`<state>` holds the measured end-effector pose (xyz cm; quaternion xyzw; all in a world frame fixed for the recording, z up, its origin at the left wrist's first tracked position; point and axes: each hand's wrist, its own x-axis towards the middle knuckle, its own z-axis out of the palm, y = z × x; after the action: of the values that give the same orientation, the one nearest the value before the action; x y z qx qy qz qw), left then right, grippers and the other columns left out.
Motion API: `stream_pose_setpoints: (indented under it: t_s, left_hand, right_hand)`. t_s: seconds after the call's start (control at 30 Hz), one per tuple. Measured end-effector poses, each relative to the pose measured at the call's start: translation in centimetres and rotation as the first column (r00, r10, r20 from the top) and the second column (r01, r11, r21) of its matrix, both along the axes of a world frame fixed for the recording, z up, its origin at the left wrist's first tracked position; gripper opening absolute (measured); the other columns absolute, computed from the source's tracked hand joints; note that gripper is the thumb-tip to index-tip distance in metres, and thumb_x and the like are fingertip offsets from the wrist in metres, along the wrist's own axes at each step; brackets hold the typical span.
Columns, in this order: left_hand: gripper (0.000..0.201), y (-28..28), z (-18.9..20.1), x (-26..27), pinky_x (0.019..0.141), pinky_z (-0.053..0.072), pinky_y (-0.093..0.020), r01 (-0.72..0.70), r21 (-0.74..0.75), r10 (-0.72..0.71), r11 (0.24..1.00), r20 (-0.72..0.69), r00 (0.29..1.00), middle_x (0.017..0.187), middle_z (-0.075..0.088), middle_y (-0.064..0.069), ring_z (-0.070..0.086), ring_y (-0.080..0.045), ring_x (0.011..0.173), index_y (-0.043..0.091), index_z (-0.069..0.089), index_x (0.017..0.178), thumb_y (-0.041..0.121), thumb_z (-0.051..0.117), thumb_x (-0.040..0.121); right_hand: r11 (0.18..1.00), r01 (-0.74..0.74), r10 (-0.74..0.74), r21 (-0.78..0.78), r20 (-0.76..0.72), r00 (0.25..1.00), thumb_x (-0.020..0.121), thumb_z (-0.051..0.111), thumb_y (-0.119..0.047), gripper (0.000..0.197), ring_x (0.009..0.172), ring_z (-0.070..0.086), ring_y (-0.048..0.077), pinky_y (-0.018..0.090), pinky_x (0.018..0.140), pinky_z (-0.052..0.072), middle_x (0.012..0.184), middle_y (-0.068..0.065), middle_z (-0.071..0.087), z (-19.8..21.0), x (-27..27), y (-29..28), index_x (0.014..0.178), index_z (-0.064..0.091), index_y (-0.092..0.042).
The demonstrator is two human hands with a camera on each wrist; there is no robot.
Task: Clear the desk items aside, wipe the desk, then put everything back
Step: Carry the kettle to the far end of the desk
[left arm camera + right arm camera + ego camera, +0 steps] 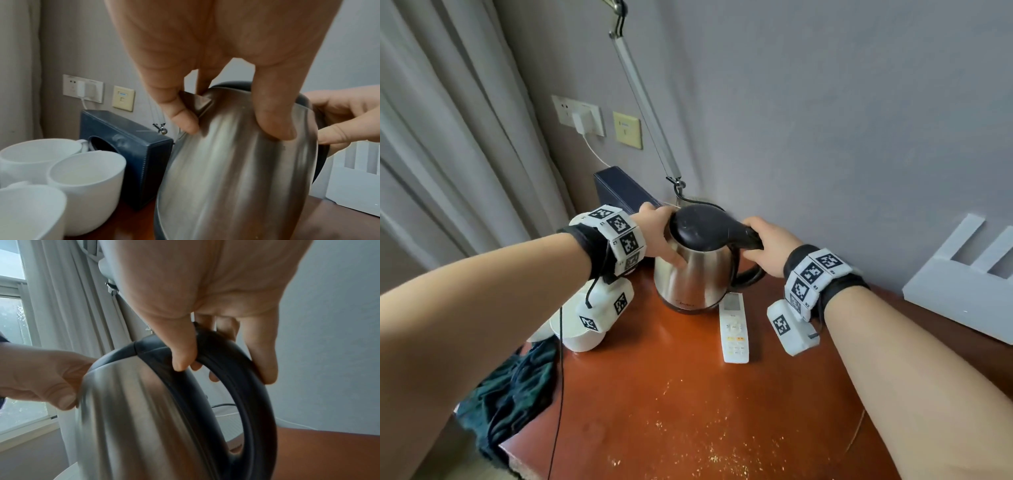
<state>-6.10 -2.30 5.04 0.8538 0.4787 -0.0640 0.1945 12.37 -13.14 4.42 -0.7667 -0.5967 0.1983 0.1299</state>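
Note:
A steel kettle with a black lid and handle stands at the back of the reddish wooden desk. My left hand grips its upper body by the spout, fingers and thumb curled against the steel. My right hand is wrapped round the top of the black handle. A white remote control lies just right of the kettle's base. Several white cups stand at the desk's left, beside a dark blue box.
A dark green cloth hangs over the desk's left edge. A lamp arm rises from the back of the desk, with a wall socket and charger behind. A white foam piece leans at the right. Crumbs speckle the near desk.

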Motion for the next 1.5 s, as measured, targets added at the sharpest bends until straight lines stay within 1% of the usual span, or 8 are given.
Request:
stream_pose_setpoints:
  t_s: [0.27, 0.4, 0.5, 0.57, 0.77, 0.93, 1.2, 1.5]
  left_hand:
    - [0.105, 2.2, -2.3, -3.1, 0.105, 0.038, -0.045, -0.059, -0.023, 0.059, 0.998, -0.02, 0.998, 0.134, 0.035, -0.011, 0.044, -0.031, 0.123, 0.022, 0.023, 0.146, 0.045, 0.082, 0.062]
    - [0.107, 2.9, -3.6, -3.3, 0.104, 0.039, -0.047, -0.052, -0.021, 0.051, 0.998, -0.053, 0.997, 0.133, 0.037, -0.011, 0.045, -0.032, 0.122, 0.025, 0.02, 0.146, 0.051, 0.08, 0.061]
    - [0.107, 3.3, -4.3, -3.0, 0.102, 0.04, -0.047, -0.043, -0.01, 0.042, 0.999, -0.068, 0.997, 0.132, 0.039, -0.011, 0.044, -0.032, 0.122, 0.026, 0.02, 0.146, 0.056, 0.078, 0.06]
    - [0.106, 3.6, -4.7, -2.9, 0.102, 0.04, -0.046, -0.039, -0.008, 0.038, 0.999, -0.068, 0.997, 0.132, 0.039, -0.01, 0.042, -0.032, 0.122, 0.026, 0.021, 0.145, 0.057, 0.077, 0.061]
    - [0.105, 4.0, -5.2, -2.4, 0.101, 0.041, -0.041, -0.041, -0.038, 0.042, 0.998, 0.007, 0.999, 0.137, 0.034, -0.009, 0.042, -0.031, 0.123, 0.025, 0.017, 0.147, 0.055, 0.075, 0.065]
    - [0.101, 3.9, -5.4, -1.7, 0.094, 0.041, -0.034, -0.025, -0.052, 0.028, 0.998, 0.068, 0.997, 0.137, 0.032, -0.01, 0.048, -0.029, 0.118, 0.022, 0.018, 0.148, 0.048, 0.076, 0.069]
    - [0.103, 4.1, -5.4, 0.2, 0.1, 0.043, -0.039, 0.025, -0.085, -0.018, 0.996, 0.077, 0.997, 0.137, 0.03, -0.011, 0.048, -0.031, 0.119, 0.019, 0.016, 0.148, 0.046, 0.077, 0.07]
    - [0.104, 4.4, -5.2, 0.9, 0.103, 0.04, -0.043, 0.042, -0.06, -0.041, 0.997, 0.021, 0.999, 0.142, 0.027, -0.01, 0.045, -0.032, 0.124, 0.017, 0.015, 0.148, 0.047, 0.076, 0.07]
  right_hand:
    - [0.999, -0.027, 0.027, -0.021, -0.004, 1.0, 0.088, 0.057, -0.009, 0.04, 0.11, 0.055, 0.028, 0.03, 0.09, 0.04, 0.124, 0.012, 0.055, -2.0, -3.1, 3.3, 0.126, 0.045, -0.011]
    - [1.0, -0.01, 0.01, -0.028, -0.018, 1.0, 0.087, 0.057, -0.007, 0.04, 0.11, 0.054, 0.027, 0.028, 0.089, 0.039, 0.124, 0.012, 0.056, -3.1, -3.3, 4.2, 0.125, 0.046, -0.011]
    - [0.999, 0.005, -0.005, -0.035, -0.022, 1.0, 0.088, 0.057, -0.006, 0.039, 0.111, 0.055, 0.027, 0.031, 0.092, 0.041, 0.124, 0.01, 0.056, -3.7, -3.2, 4.6, 0.125, 0.047, -0.011]
    - [0.999, 0.016, -0.017, -0.035, -0.027, 1.0, 0.088, 0.056, -0.006, 0.039, 0.111, 0.055, 0.026, 0.033, 0.095, 0.042, 0.125, 0.01, 0.055, -3.9, -3.0, 4.9, 0.125, 0.047, -0.012]
    - [0.998, 0.053, -0.055, -0.041, -0.05, 0.997, 0.088, 0.056, -0.005, 0.04, 0.111, 0.055, 0.027, 0.031, 0.094, 0.041, 0.125, 0.01, 0.056, -4.6, -2.1, 5.7, 0.126, 0.047, -0.011]
    - [0.997, 0.07, -0.072, -0.041, -0.063, 0.995, 0.087, 0.056, -0.003, 0.044, 0.113, 0.053, 0.028, 0.03, 0.094, 0.039, 0.125, 0.012, 0.055, -4.8, -1.4, 5.9, 0.129, 0.045, -0.011]
    - [0.987, 0.142, -0.144, -0.07, -0.032, 0.989, 0.089, 0.056, -0.006, 0.046, 0.115, 0.053, 0.027, 0.032, 0.096, 0.04, 0.126, 0.011, 0.055, -4.9, 0.1, 5.3, 0.132, 0.043, -0.014]
    - [0.981, 0.186, -0.187, -0.056, -0.015, 0.982, 0.09, 0.055, -0.009, 0.046, 0.117, 0.051, 0.03, 0.035, 0.098, 0.04, 0.129, 0.013, 0.051, -5.3, 0.1, 5.1, 0.133, 0.042, -0.013]
